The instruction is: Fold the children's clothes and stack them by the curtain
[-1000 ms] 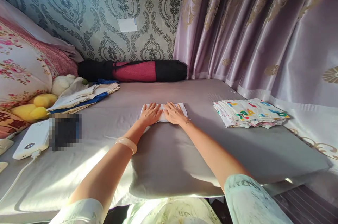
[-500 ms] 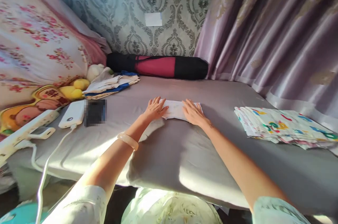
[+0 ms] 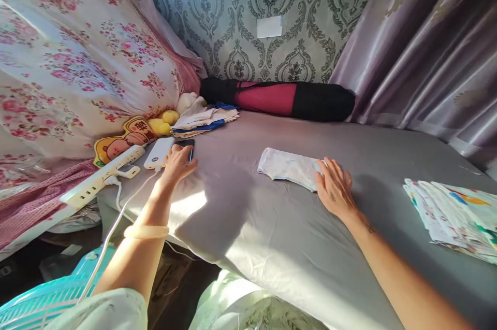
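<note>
A small folded pale cloth [image 3: 289,167] with a faint print lies flat on the grey bed sheet. My right hand [image 3: 334,185] rests at its right end, fingers stretched out and touching the edge. Far to the left, my left hand [image 3: 179,164] is at a dark phone [image 3: 187,143], with fingers curled over its near part and the thumb at its right side. My palm hides part of the phone. Close beside that hand lies a white power bank [image 3: 157,152] with a white cable [image 3: 128,203] plugged in.
A white power strip [image 3: 103,174] runs along the left. Folded clothes [image 3: 205,118] and plush toys [image 3: 163,123] lie behind it. A long black and red bag [image 3: 267,98] lines the wall. Folded patterned cloths [image 3: 458,213] are at the right.
My left hand has left the folded cloth and moved left to the phone. My right hand has shifted to the cloth's right end. The view has turned left.
</note>
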Available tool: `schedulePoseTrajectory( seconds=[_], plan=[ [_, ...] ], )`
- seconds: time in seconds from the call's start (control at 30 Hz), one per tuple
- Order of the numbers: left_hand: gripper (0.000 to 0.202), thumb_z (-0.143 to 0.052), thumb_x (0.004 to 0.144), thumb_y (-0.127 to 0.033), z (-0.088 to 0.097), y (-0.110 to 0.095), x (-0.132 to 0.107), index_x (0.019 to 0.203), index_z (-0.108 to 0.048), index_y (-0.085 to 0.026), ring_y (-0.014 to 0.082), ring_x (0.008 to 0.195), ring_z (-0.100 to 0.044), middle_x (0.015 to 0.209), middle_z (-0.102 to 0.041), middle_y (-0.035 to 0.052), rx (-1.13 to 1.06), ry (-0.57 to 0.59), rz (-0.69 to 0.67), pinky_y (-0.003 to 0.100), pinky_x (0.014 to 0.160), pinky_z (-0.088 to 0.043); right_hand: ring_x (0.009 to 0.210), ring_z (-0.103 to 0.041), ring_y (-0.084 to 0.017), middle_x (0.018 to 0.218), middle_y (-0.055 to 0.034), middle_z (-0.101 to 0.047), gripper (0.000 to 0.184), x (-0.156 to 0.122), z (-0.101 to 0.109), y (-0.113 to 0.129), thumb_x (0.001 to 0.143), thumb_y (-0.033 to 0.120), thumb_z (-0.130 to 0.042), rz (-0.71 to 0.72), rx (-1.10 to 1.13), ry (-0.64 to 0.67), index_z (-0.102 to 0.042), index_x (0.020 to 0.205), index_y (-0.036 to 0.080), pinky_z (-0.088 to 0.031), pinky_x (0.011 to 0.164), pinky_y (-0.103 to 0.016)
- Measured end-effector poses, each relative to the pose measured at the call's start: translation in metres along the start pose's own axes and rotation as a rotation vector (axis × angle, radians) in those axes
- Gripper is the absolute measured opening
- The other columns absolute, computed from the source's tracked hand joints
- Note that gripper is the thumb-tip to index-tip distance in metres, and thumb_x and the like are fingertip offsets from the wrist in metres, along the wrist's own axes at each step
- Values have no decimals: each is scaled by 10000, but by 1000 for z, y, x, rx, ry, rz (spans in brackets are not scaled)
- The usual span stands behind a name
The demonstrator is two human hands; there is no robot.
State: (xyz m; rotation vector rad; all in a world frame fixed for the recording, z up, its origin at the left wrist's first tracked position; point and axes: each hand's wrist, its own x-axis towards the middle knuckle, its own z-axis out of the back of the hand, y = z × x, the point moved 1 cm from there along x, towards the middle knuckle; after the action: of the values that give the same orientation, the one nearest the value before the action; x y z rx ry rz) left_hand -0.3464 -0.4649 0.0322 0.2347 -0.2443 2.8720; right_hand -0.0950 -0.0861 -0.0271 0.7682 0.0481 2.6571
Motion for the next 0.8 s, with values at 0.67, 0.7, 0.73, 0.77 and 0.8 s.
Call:
schedulePoseTrajectory(
  seconds=[0.67, 0.7, 0.73, 0.77, 0.8],
  plan=[
    [491, -443, 777, -134, -14, 34, 9, 1190, -672, -267, 359, 1157, -480, 1164, -542, 149, 56, 14, 151, 486, 969, -394, 1382, -375, -306, 1452, -161, -478, 490, -1, -4, -1, 1007, 369, -243, 15, 8, -97, -441, 1403, 161, -306, 1090, -578],
    [480, -450, 781, -147, -14, 34, 9, 1195, -667, -255, 361, 1156, -479, 1168, -539, 154, 53, 4, 150, 485, 967, -394, 1380, -379, -304, 1451, -157, -481, 486, -1, -5, -1, 1005, 367, -247, 15, 7, -102, -438, 1405, 167, -305, 1090, -577],
    [471, -456, 788, -162, -12, 32, 9, 1206, -658, -243, 362, 1155, -477, 1174, -535, 160, 48, -15, 144, 486, 966, -394, 1379, -382, -303, 1450, -154, -483, 484, -2, -5, -2, 1004, 364, -250, 15, 8, -106, -434, 1408, 172, -303, 1091, -578],
    [468, -455, 797, -173, -10, 30, 9, 1221, -645, -233, 361, 1155, -475, 1179, -531, 164, 42, -39, 133, 486, 963, -394, 1378, -383, -302, 1450, -153, -484, 482, -2, -5, -2, 1004, 361, -251, 16, 10, -108, -430, 1411, 175, -300, 1092, -579],
    [470, -447, 805, -177, -8, 26, 10, 1234, -632, -226, 358, 1156, -472, 1182, -527, 167, 34, -67, 119, 484, 958, -396, 1379, -382, -301, 1450, -152, -484, 480, -2, -5, -1, 1005, 359, -252, 16, 12, -109, -427, 1413, 176, -297, 1093, -580]
  ],
)
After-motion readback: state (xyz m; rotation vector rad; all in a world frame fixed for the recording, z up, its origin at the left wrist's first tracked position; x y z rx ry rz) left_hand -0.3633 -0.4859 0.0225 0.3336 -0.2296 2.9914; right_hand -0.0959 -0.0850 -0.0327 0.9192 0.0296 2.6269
